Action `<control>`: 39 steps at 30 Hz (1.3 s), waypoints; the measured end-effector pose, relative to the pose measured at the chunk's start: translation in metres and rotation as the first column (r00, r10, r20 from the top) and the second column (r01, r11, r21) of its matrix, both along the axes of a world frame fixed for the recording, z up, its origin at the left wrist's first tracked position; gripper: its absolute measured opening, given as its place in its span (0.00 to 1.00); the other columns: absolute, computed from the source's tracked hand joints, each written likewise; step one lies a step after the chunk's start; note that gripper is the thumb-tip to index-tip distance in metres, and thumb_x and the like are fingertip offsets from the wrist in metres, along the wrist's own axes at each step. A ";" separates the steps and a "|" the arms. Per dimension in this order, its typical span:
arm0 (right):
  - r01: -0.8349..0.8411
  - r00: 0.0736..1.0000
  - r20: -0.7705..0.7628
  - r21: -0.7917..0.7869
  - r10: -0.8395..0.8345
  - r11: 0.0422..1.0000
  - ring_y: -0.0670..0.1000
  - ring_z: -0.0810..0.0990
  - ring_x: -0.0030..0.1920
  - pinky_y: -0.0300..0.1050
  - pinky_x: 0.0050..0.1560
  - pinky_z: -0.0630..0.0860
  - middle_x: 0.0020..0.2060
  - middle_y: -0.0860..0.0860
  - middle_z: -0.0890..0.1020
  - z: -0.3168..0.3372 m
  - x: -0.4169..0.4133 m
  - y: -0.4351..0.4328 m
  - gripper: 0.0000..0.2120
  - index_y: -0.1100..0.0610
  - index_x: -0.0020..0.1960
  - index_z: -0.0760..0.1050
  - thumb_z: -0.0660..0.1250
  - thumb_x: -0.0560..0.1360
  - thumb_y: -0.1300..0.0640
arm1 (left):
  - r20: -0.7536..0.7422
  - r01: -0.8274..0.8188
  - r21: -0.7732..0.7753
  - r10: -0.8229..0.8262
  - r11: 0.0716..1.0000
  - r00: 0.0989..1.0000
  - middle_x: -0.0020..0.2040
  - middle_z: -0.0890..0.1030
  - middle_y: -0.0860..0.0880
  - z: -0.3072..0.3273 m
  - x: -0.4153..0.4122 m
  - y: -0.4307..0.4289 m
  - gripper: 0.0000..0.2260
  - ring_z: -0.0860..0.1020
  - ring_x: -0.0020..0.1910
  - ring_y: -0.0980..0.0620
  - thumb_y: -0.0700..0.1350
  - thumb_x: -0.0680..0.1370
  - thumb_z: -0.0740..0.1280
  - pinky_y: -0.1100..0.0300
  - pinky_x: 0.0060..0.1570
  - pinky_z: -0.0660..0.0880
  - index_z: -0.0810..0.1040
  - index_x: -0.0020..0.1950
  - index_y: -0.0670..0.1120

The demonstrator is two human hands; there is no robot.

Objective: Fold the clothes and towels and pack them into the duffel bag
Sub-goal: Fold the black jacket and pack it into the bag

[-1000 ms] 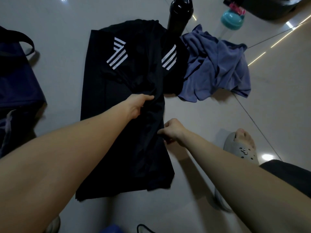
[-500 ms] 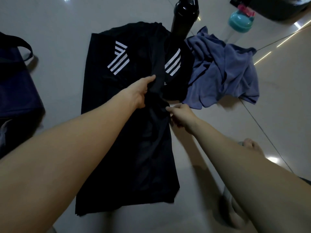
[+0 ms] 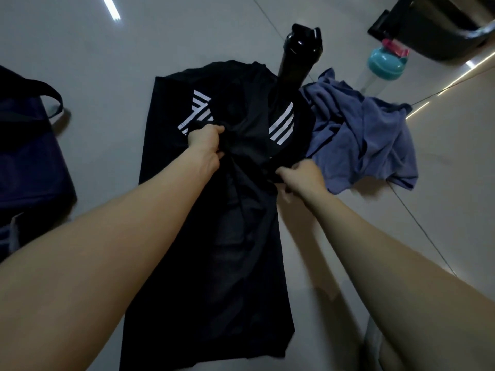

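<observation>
The black striped shirt (image 3: 203, 236) lies flat on the tiled floor (image 3: 93, 62), collar end away from the person. The left hand (image 3: 205, 145) is clenched round a bunch of fabric near the chest, and the right hand (image 3: 302, 175) pinches the shirt's right edge. A tall black bottle (image 3: 297, 62) stands right at the shoulder, crowding it. A crumpled blue cloth (image 3: 361, 140) touches the shirt's right side, with a teal-lidded bottle (image 3: 384, 61) behind it. The navy duffel bag (image 3: 26, 162) sits well left.

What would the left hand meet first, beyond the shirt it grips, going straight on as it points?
The left hand would probably reach the black bottle standing beyond the shirt; depth is unclear.
</observation>
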State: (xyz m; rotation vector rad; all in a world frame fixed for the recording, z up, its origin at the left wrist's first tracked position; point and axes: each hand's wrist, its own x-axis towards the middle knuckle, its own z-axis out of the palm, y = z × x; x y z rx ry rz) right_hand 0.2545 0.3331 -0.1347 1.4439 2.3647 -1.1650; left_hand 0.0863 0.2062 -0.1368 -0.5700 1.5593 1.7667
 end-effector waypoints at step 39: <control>-0.185 0.977 -0.005 0.486 0.214 0.854 0.57 0.78 0.50 0.48 0.51 0.76 0.53 0.56 0.78 0.049 -0.201 0.106 0.13 0.60 0.60 0.74 0.62 0.76 0.62 | -0.331 0.108 -0.338 -0.226 0.935 0.916 0.38 0.84 0.44 -0.013 -0.090 -0.015 0.04 0.81 0.33 0.52 0.42 0.81 0.68 0.60 0.38 0.82 0.82 0.49 0.43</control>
